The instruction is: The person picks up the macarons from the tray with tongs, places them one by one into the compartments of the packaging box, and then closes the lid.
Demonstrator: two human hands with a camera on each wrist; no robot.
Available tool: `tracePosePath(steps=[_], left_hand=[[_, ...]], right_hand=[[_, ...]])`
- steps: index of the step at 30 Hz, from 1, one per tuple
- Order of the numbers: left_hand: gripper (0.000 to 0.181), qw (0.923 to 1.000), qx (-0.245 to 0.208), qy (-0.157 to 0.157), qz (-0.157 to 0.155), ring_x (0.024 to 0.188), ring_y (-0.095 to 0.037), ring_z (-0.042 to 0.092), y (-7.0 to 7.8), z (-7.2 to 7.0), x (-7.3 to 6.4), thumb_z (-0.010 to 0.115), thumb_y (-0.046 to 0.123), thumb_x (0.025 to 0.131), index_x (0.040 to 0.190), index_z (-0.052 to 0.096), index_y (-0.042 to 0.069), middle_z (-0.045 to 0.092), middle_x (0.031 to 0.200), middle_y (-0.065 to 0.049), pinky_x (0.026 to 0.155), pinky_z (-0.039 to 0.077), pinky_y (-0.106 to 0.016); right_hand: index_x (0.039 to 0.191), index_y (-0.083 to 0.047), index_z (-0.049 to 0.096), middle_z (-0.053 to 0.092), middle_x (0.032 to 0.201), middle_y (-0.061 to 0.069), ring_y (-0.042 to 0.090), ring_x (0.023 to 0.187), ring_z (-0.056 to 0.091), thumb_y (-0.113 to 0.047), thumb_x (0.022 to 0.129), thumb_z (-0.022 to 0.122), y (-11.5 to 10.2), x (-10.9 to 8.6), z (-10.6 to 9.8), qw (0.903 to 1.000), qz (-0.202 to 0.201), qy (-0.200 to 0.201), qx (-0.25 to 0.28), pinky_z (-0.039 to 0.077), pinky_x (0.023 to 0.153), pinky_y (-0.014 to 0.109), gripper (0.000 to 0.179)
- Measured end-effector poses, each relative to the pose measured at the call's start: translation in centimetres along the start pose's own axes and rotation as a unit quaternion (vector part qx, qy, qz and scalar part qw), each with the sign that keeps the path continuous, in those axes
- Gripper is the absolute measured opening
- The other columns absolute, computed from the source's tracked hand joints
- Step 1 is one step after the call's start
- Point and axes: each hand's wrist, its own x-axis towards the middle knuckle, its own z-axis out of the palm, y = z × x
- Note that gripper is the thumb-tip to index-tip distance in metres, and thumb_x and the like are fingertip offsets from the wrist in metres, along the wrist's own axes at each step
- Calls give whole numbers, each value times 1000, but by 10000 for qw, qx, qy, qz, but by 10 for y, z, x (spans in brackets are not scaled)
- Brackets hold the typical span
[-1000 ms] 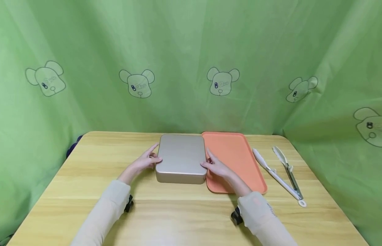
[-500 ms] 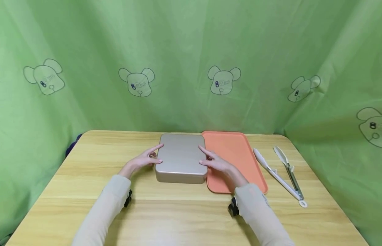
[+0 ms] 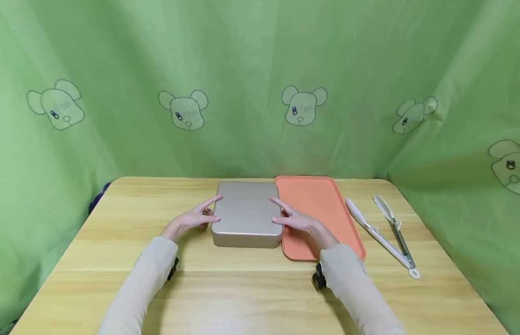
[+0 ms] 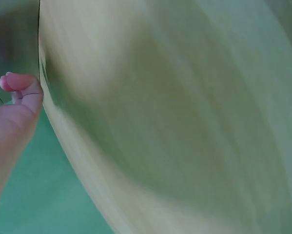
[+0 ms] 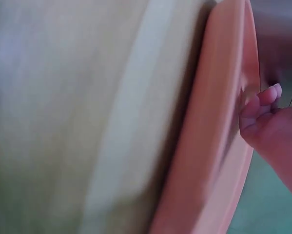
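A champagne-coloured metal box [image 3: 247,204] with rounded corners and a smooth flat top stands on the wooden table. My left hand [image 3: 194,217] grips its left side, with thumb and index finger on the top edge. On the right side, my right hand [image 3: 299,219] holds it the same way, partly over an orange tray [image 3: 314,200]. Both wrist views show the lower fingers curled by the box's sides; how firmly they press is hard to tell. Whether the top is a separate lid cannot be made out.
The tray touches or nearly touches the box's right side. Farther right lie white-and-grey tongs [image 3: 381,239], spread apart, with a ring at the near end. A green curtain [image 3: 243,70] with bear prints hangs behind and beside the table [image 3: 226,288].
Both index fingers have come from beside the box onto its top. Thumbs still rest near the same spots. The box has stayed in place; the head view has tilted slightly.
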Motion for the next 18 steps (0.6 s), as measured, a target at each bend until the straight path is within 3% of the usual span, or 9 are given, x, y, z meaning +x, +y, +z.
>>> tracePosePath(steps=[4,10,14,18], left_hand=[[75,9995,315,16,54,82,-18,37,1,2,-1,60,15,87,147,16,15,41,91,-10,74,39,-31],[73,9988,481,-45,31,81,-18,36,3,1,-3,59,15,88,147,16,13,39,86,-8,73,38,-33],[74,9979,644,-107,-30,82,-20,38,10,1,-5,60,17,88,147,17,14,41,88,-9,78,39,-39],[77,9980,607,-133,-81,84,-20,39,14,0,-5,64,17,85,147,18,14,42,91,-10,81,40,-41]], right_hand=[[148,-19,5,36,72,2,26,65,39,-21,93,52,-3,-3,0,9996,218,-37,-181,37,69,32,72],[148,-21,6,36,69,0,22,63,37,-26,92,53,-6,-5,1,9984,404,64,-387,33,62,27,73],[148,-20,7,37,66,0,25,60,39,-24,92,54,-6,-6,2,9994,262,126,-208,35,58,27,73],[148,-22,7,39,71,3,30,63,42,-26,89,58,-5,-5,3,9991,364,222,34,42,61,33,78]])
